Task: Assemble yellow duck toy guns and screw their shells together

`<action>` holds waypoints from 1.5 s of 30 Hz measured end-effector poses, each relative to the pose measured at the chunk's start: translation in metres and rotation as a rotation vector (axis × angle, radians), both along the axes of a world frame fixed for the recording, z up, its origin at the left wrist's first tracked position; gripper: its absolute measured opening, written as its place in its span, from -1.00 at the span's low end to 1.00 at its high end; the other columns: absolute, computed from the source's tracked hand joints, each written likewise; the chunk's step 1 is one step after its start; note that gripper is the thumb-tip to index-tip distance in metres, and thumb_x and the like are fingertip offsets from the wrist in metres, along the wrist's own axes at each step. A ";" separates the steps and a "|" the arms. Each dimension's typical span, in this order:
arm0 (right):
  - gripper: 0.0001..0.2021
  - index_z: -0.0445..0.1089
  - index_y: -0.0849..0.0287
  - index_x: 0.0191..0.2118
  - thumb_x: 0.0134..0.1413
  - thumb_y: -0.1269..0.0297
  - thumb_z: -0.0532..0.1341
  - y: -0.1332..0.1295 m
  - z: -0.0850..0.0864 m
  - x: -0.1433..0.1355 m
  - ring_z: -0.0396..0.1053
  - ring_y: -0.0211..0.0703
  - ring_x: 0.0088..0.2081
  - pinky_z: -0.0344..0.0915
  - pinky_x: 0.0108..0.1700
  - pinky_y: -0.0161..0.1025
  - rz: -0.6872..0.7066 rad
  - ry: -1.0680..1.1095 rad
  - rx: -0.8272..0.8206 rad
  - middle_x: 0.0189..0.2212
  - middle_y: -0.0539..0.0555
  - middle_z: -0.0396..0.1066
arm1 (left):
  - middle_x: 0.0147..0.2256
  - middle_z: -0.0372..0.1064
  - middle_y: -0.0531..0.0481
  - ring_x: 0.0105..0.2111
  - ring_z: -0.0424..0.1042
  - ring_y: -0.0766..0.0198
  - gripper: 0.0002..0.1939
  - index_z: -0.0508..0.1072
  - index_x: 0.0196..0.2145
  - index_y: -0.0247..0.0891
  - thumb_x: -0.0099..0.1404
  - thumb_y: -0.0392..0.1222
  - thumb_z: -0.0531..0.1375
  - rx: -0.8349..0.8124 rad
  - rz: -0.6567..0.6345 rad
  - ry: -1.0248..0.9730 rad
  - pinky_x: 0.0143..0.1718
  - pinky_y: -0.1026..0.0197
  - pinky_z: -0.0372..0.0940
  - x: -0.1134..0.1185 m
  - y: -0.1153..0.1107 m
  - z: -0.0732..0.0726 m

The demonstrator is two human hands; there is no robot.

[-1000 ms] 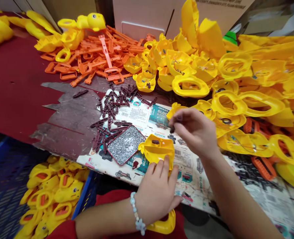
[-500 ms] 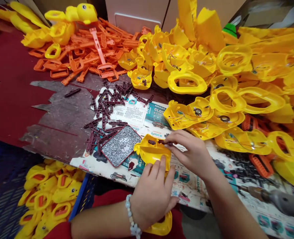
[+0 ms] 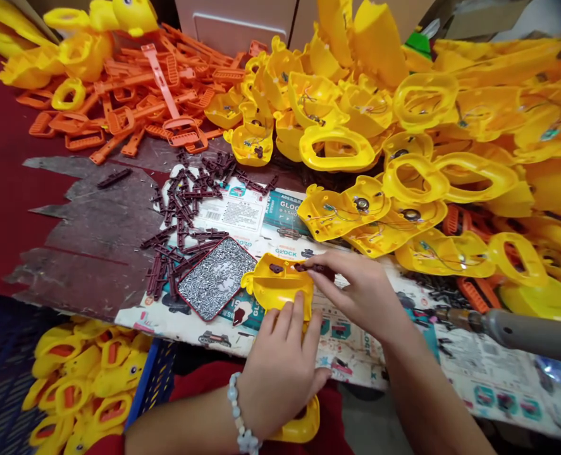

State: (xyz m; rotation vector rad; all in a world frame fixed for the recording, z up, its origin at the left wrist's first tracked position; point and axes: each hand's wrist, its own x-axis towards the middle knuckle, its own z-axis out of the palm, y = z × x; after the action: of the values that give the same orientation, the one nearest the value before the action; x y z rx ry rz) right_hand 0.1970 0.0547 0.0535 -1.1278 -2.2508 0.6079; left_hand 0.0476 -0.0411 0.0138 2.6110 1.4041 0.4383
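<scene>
A yellow plastic shell half (image 3: 280,291) of a duck-like toy lies hollow side up at the table's front edge, its looped handle end partly under my left hand (image 3: 283,363). That hand holds the shell down, fingers laid over its lower part. My right hand (image 3: 351,284) pinches a dark maroon plastic strip (image 3: 325,270) between thumb and fingers at the shell's upper right edge. A small maroon piece (image 3: 276,268) sits inside the shell, left of the strip. Just to the left, a red-rimmed tray (image 3: 216,278) holds many small metal pins.
Maroon strips (image 3: 180,202) lie heaped behind the tray. Orange handle parts (image 3: 133,107) and yellow shells with wires (image 3: 351,202) pile up at the back and right. A grey power screwdriver (image 3: 512,328) reaches in from the right. Yellow toys (image 3: 90,373) fill a blue crate (image 3: 145,379) at lower left.
The view has shifted, so most things appear farther left. The maroon strip remains pinched in my right hand at the shell's edge. My left hand stays on the shell.
</scene>
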 end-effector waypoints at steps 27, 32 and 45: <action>-0.85 0.30 0.22 -0.33 0.23 0.35 0.03 -0.007 -0.020 -0.011 0.36 -0.20 -0.47 0.24 -0.45 -0.33 -0.040 -0.020 0.127 -0.47 0.03 0.36 | 0.04 0.35 -0.30 0.04 0.34 -0.02 -0.49 0.34 0.06 -0.30 0.25 0.06 0.17 -0.093 -0.074 -0.203 0.01 -0.03 0.31 -0.016 -0.001 0.017; -0.76 0.26 0.25 -0.06 0.35 0.21 -0.02 -0.011 -0.014 0.001 0.39 -0.19 -0.46 0.29 -0.48 -0.32 0.027 -0.013 0.252 -0.36 0.09 0.39 | -0.13 0.48 -0.11 -0.07 0.42 0.23 -0.73 0.44 -0.15 -0.25 0.38 -0.24 -0.04 0.101 0.188 -0.292 0.01 0.10 0.33 -0.090 0.054 0.030; -0.76 0.18 0.21 0.06 0.38 0.26 -0.01 -0.026 -0.007 0.017 0.33 -0.21 -0.39 0.29 -0.35 -0.32 -0.047 0.006 0.305 -0.35 0.06 0.30 | -0.04 0.35 -0.12 -0.11 0.41 0.15 -0.71 0.36 -0.03 -0.31 0.35 -0.12 0.15 0.082 0.562 -0.013 -0.10 -0.01 0.37 -0.159 0.292 0.048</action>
State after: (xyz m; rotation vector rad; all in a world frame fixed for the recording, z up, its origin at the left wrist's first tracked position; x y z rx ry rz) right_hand 0.2145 0.0289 0.0461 -1.0187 -2.2121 0.2364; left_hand -0.1115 0.2511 0.0619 2.2245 2.1501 0.5802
